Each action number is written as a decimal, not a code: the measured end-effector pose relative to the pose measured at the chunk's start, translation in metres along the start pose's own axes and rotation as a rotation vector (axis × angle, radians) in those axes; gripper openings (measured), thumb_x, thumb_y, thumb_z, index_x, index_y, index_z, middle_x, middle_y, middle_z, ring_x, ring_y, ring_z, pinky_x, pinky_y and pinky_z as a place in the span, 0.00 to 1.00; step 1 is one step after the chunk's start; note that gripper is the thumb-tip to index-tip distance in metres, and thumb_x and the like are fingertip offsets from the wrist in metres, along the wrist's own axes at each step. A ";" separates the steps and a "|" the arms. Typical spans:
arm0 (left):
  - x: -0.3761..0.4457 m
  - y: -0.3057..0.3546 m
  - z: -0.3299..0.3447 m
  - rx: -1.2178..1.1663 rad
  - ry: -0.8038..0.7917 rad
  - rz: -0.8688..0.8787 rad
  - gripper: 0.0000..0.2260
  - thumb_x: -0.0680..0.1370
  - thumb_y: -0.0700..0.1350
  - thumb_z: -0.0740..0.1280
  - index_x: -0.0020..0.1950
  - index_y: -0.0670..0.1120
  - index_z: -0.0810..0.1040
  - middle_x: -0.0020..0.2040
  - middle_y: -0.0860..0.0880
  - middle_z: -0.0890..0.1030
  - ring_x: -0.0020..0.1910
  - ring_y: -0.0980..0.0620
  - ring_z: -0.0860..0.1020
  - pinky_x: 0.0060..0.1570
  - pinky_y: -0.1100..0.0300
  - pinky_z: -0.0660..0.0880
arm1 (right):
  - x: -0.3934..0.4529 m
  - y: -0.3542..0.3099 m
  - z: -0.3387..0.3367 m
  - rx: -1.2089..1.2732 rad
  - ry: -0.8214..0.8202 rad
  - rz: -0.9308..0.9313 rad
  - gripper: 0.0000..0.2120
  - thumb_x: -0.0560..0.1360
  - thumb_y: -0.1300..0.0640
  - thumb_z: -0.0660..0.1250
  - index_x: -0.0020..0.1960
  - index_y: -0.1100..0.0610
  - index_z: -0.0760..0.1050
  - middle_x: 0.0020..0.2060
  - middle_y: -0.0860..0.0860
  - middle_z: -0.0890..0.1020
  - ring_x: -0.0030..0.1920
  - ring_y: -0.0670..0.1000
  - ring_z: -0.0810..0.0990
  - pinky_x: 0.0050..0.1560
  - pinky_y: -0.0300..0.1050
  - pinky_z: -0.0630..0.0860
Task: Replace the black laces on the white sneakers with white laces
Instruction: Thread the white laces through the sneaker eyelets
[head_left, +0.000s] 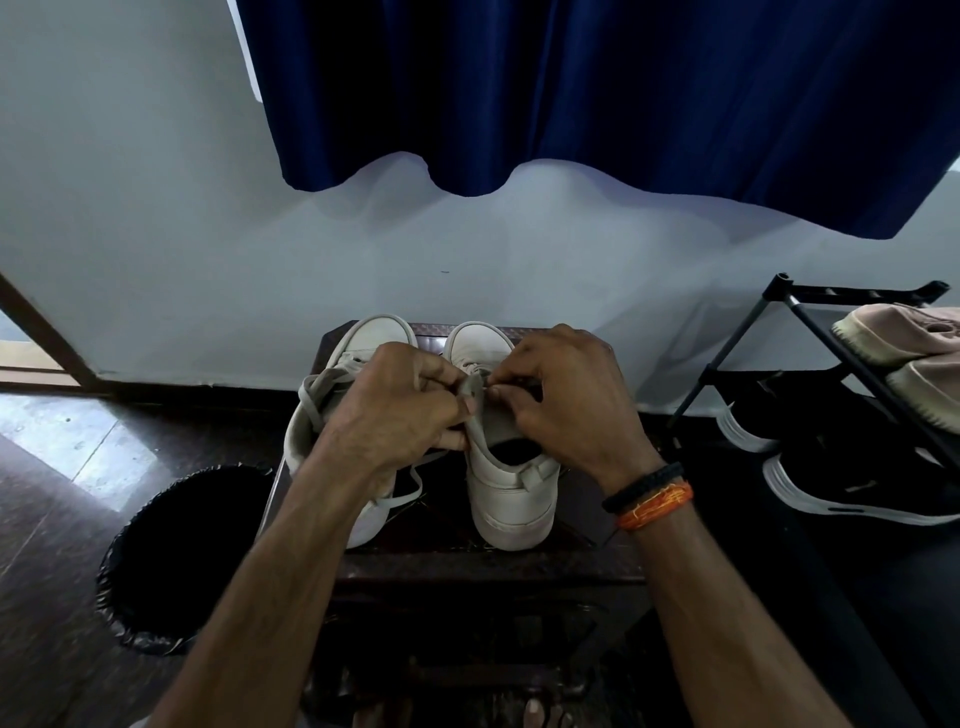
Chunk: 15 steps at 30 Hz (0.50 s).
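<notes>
Dark stool (467, 566): white-laced sneakers (511, 499)

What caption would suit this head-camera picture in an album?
Both hands, left hand and right hand, pinch a white lace over the right sneaker on a dark stool.

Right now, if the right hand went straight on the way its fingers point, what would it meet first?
The right hand points left, toward the lace it pinches over the right sneaker. Just past the lace it would likely meet the left hand, which holds the same lace; the depth between them is unclear.
</notes>
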<state>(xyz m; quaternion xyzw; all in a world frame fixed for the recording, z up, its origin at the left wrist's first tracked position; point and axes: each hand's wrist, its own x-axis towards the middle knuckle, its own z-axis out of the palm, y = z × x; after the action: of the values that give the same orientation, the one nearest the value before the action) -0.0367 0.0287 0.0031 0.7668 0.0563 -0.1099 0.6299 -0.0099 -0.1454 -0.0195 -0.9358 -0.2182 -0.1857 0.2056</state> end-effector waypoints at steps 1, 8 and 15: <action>0.000 0.000 0.000 0.004 0.000 0.003 0.03 0.77 0.30 0.70 0.48 0.35 0.83 0.43 0.36 0.85 0.38 0.50 0.86 0.37 0.60 0.82 | 0.000 0.000 0.000 0.029 0.003 0.011 0.01 0.71 0.55 0.76 0.43 0.51 0.86 0.40 0.47 0.84 0.44 0.50 0.79 0.48 0.45 0.74; 0.002 0.000 -0.001 -0.001 -0.026 0.000 0.06 0.81 0.38 0.68 0.50 0.36 0.83 0.46 0.37 0.85 0.42 0.47 0.87 0.42 0.57 0.84 | 0.000 0.000 0.002 0.056 0.019 0.037 0.03 0.71 0.58 0.77 0.45 0.53 0.87 0.39 0.49 0.84 0.44 0.52 0.80 0.48 0.46 0.74; 0.004 -0.004 0.006 0.458 0.111 0.224 0.10 0.75 0.33 0.67 0.47 0.45 0.83 0.38 0.47 0.85 0.37 0.48 0.85 0.43 0.49 0.84 | 0.000 0.000 0.002 0.106 0.010 0.063 0.04 0.72 0.58 0.77 0.46 0.52 0.87 0.38 0.48 0.83 0.43 0.50 0.78 0.46 0.42 0.70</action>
<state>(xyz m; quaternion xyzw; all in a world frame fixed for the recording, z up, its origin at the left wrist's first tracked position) -0.0346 0.0236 -0.0024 0.8957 -0.0206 -0.0071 0.4442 -0.0099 -0.1442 -0.0216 -0.9290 -0.1969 -0.1718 0.2619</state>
